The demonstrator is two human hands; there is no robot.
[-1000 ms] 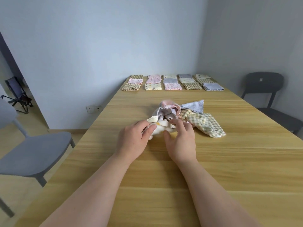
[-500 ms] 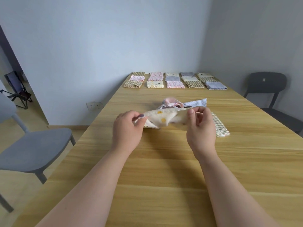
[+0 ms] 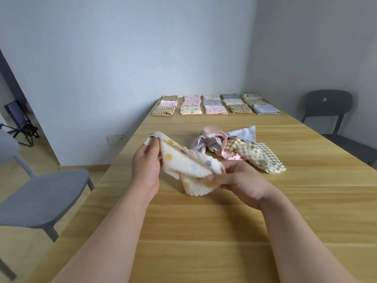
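Observation:
A cream cloth with coloured dots [image 3: 183, 162] hangs stretched between my two hands above the wooden table [image 3: 204, 231]. My left hand [image 3: 145, 166] pinches its upper left corner, raised higher. My right hand [image 3: 240, 180] pinches the lower right edge, palm turned up, and the cloth's loose end droops below it. Behind the cloth lies a crumpled heap of small cloths [image 3: 234, 148]: pink, lilac, blue-grey and green-checked.
Several folded cloths [image 3: 214, 104] lie in neat rows at the table's far end. A grey chair [image 3: 40, 197] stands at the left, a dark chair [image 3: 330, 111] at the right by the wall. A folding stool [image 3: 20, 121] stands in the doorway far left.
Both hands lifted the cream dotted cloth out of the heap and drew it toward me. The left hand has risen, the right has dropped and turned palm up, so the cloth slants.

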